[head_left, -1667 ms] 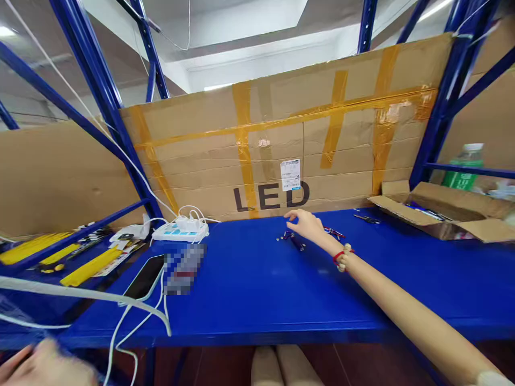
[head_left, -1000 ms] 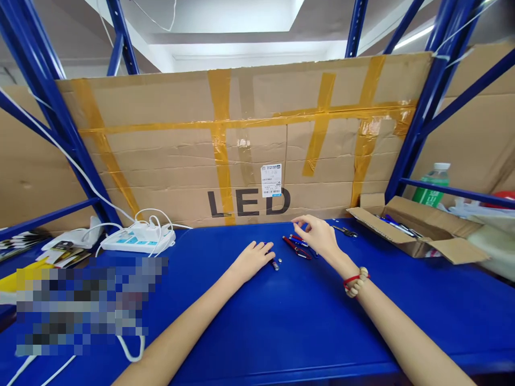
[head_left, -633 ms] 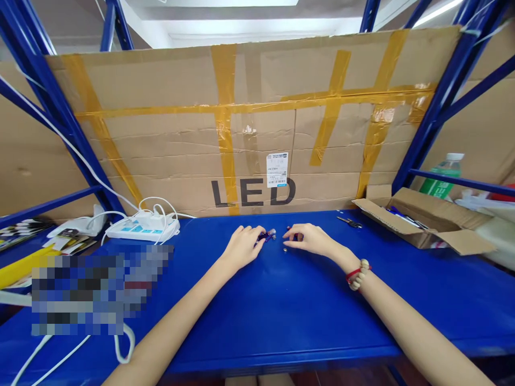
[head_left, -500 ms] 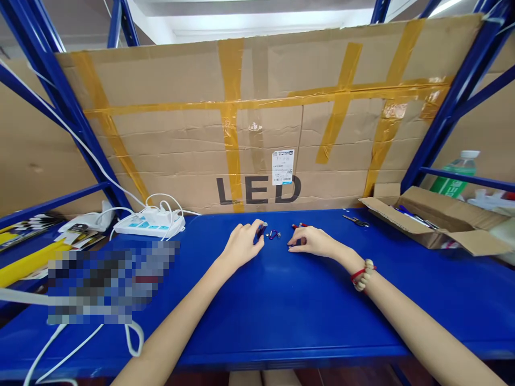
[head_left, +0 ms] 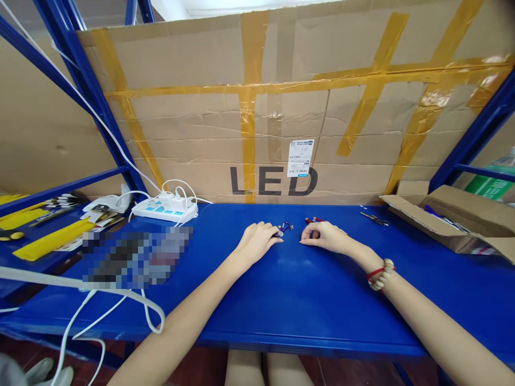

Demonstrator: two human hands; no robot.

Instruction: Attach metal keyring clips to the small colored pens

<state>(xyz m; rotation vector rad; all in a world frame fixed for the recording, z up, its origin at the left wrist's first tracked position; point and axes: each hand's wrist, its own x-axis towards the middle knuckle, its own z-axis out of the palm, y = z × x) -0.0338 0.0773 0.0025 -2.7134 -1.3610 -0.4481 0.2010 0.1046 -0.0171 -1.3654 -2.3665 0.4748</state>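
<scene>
My left hand (head_left: 259, 244) is closed near the middle of the blue table (head_left: 257, 300), around a small dark purple clip (head_left: 277, 234) that the fingers mostly hide. A round silvery end shows at its fingertips. Just beyond lies another purple clip (head_left: 286, 226), shaped like a small carabiner with silvery bits. To the right, my right hand (head_left: 325, 237) rests at the table with thumb and forefinger pinched together; what they hold, if anything, is too small to make out. Small red items (head_left: 314, 219) lie behind the right fingers, partly covered.
A cardboard box (head_left: 446, 225) holding pens stands at the right, with keys (head_left: 374, 218) beside it. At the left are a white power strip (head_left: 164, 208), a loose white cable (head_left: 155, 300) and a blurred-out patch. A cardboard panel (head_left: 193, 145) closes off the back.
My view has shifted, so everything sits differently in frame. The left hand has turned over the clip, which showed more clearly before. My right fingers stay pinched.
</scene>
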